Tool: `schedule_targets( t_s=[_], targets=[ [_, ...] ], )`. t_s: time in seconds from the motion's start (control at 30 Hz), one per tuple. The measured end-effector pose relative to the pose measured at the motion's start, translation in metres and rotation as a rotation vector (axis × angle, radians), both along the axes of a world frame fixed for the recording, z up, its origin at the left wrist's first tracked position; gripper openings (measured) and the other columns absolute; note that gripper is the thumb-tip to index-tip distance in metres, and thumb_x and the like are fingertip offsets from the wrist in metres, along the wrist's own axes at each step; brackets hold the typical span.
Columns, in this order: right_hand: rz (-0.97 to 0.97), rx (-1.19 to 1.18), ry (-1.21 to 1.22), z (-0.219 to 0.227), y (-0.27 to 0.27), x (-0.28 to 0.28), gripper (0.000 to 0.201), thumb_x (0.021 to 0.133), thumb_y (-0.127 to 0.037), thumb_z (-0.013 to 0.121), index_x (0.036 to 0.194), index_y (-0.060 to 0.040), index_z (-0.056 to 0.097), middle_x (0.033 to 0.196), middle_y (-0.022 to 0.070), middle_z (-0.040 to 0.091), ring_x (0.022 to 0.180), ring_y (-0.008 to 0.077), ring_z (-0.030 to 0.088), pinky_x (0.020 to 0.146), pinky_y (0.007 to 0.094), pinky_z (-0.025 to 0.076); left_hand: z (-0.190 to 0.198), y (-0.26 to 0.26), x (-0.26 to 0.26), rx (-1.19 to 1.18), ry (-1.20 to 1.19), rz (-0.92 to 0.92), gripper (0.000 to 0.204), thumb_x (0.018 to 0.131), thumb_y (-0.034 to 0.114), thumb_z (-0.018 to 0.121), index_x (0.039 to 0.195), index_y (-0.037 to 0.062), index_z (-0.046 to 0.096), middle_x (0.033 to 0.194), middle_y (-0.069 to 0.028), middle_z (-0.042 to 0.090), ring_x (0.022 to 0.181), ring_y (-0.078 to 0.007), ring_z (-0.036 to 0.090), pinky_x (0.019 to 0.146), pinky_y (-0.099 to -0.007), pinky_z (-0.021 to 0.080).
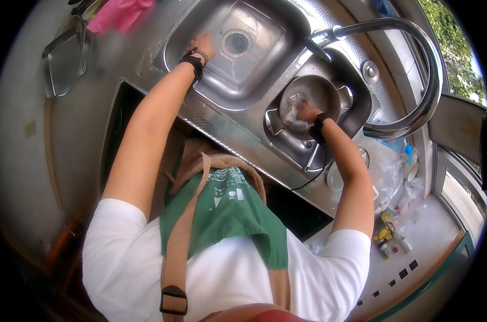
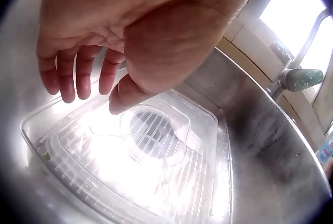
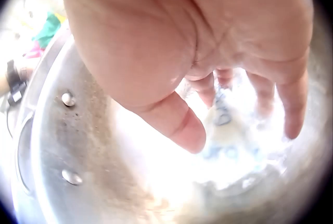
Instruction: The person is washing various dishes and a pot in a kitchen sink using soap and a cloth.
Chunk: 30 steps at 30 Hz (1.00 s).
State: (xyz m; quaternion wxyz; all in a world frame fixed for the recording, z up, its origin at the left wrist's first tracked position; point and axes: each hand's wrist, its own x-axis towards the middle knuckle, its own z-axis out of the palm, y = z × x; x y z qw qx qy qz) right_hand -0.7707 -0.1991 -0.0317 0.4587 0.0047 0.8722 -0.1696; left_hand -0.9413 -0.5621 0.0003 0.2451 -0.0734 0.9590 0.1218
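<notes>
In the head view my left hand (image 1: 203, 46) hangs in the large sink basin (image 1: 214, 94) near its left wall. The left wrist view shows its fingers loosely bent and holding nothing, above a clear ribbed plastic tray (image 2: 203, 112) on the basin floor. Round drain slots (image 2: 151, 133) show through the tray. My right hand (image 1: 309, 112) reaches down into a metal pot (image 1: 323, 88) standing in the smaller basin. Its spread fingers and thumb are at a clear plastic bag (image 3: 223, 148) with blue lettering inside the pot.
A curved chrome faucet (image 1: 434, 75) arches over the small basin. Pink cloth (image 1: 120, 15) and a clear container (image 1: 63, 63) lie past the large basin's left side. Bottles (image 1: 384, 231) and crumpled plastic (image 1: 396, 180) sit on the right counter beside the window.
</notes>
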Motion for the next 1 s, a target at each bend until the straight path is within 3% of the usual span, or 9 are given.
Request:
schedule_targets(
  t_s=[0.07, 0.13, 0.23, 0.33, 0.37, 0.43, 0.63, 0.83, 1.0],
  targets=[
    [-0.362, -0.214, -0.598, 0.022, -0.017, -0.005, 0.056, 0.067, -0.017, 0.061, 0.121, -0.0106, 0.046, 0.123, 0.0123, 0.045, 0.110, 0.0282, 0.044, 0.085, 0.0381, 0.043, -0.050, -0.002, -0.016, 0.087, -0.014, -0.232, 0.047, 0.071, 0.011, 0.055, 0.117, 0.0120, 0.045, 0.119, -0.0132, 0.043, 0.108, -0.0329, 0.043, 0.090, -0.0396, 0.037],
    [-0.329, -0.302, -0.570, -0.005, -0.010, 0.005, 0.057, 0.066, -0.020, 0.064, 0.119, -0.0101, 0.047, 0.116, 0.0145, 0.050, 0.103, 0.0297, 0.049, 0.079, 0.0389, 0.046, -0.060, 0.007, -0.024, 0.169, -0.037, -0.471, 0.050, 0.071, 0.010, 0.055, 0.119, 0.0129, 0.044, 0.124, -0.0121, 0.040, 0.110, -0.0330, 0.042, 0.091, -0.0403, 0.037],
    [-0.133, 0.058, -0.096, -0.019, -0.008, 0.008, 0.057, 0.064, -0.023, 0.066, 0.116, -0.0080, 0.048, 0.115, 0.0159, 0.051, 0.089, 0.0289, 0.057, 0.076, 0.0395, 0.046, -0.042, 0.052, -0.042, 0.231, 0.175, -0.657, 0.054, 0.071, 0.008, 0.055, 0.122, 0.0177, 0.042, 0.127, -0.0080, 0.037, 0.114, -0.0296, 0.039, 0.090, -0.0427, 0.037],
    [-0.038, 0.023, -0.220, -0.007, -0.023, 0.013, 0.056, 0.065, -0.019, 0.065, 0.116, -0.0081, 0.047, 0.107, 0.0154, 0.054, 0.084, 0.0280, 0.057, 0.072, 0.0381, 0.047, -0.048, 0.092, -0.065, 0.234, 0.365, -0.805, 0.056, 0.072, 0.008, 0.052, 0.125, 0.0227, 0.040, 0.129, -0.0050, 0.036, 0.116, -0.0276, 0.036, 0.091, -0.0450, 0.036],
    [-0.347, -0.168, -0.415, 0.002, -0.020, 0.015, 0.054, 0.065, -0.016, 0.063, 0.116, -0.0085, 0.048, 0.099, 0.0139, 0.057, 0.080, 0.0264, 0.058, 0.068, 0.0370, 0.048, -0.047, 0.102, -0.069, 0.203, 0.316, -0.844, 0.056, 0.073, 0.008, 0.051, 0.126, 0.0241, 0.039, 0.129, -0.0039, 0.037, 0.117, -0.0266, 0.036, 0.091, -0.0447, 0.034],
    [-0.462, -0.164, -0.420, -0.004, -0.010, 0.016, 0.053, 0.065, -0.014, 0.063, 0.116, -0.0090, 0.049, 0.099, 0.0133, 0.057, 0.079, 0.0251, 0.058, 0.067, 0.0361, 0.049, -0.038, 0.117, -0.071, 0.065, 0.242, -0.923, 0.057, 0.073, 0.012, 0.049, 0.127, 0.0262, 0.037, 0.125, -0.0038, 0.042, 0.115, -0.0242, 0.038, 0.090, -0.0413, 0.030],
    [-0.320, 0.150, -0.013, -0.020, -0.004, 0.015, 0.049, 0.065, -0.009, 0.053, 0.115, -0.0082, 0.052, 0.116, 0.0222, 0.046, 0.112, 0.0380, 0.041, 0.095, 0.0358, 0.035, -0.023, 0.138, -0.069, -0.060, 0.110, -0.777, 0.053, 0.070, 0.020, 0.054, 0.122, 0.0253, 0.043, 0.116, -0.0094, 0.049, 0.112, -0.0240, 0.040, 0.089, -0.0415, 0.028],
    [-0.482, 0.021, -0.020, -0.012, -0.010, 0.029, 0.060, 0.061, -0.013, 0.061, 0.118, -0.0029, 0.043, 0.125, 0.0219, 0.033, 0.115, 0.0374, 0.038, 0.095, 0.0367, 0.034, -0.016, 0.126, -0.068, -0.082, 0.174, -0.767, 0.047, 0.067, 0.020, 0.064, 0.112, 0.0202, 0.051, 0.118, -0.0113, 0.040, 0.113, -0.0267, 0.038, 0.087, -0.0429, 0.031],
    [-0.681, 0.189, 0.132, -0.005, -0.040, 0.027, 0.069, 0.053, -0.013, 0.072, 0.115, -0.0004, 0.043, 0.119, 0.0184, 0.040, 0.112, 0.0341, 0.042, 0.091, 0.0368, 0.038, -0.003, 0.103, -0.074, 0.056, 0.419, -0.957, 0.037, 0.068, 0.018, 0.067, 0.102, 0.0147, 0.054, 0.105, -0.0081, 0.049, 0.102, -0.0260, 0.047, 0.079, -0.0409, 0.038]
  ],
)
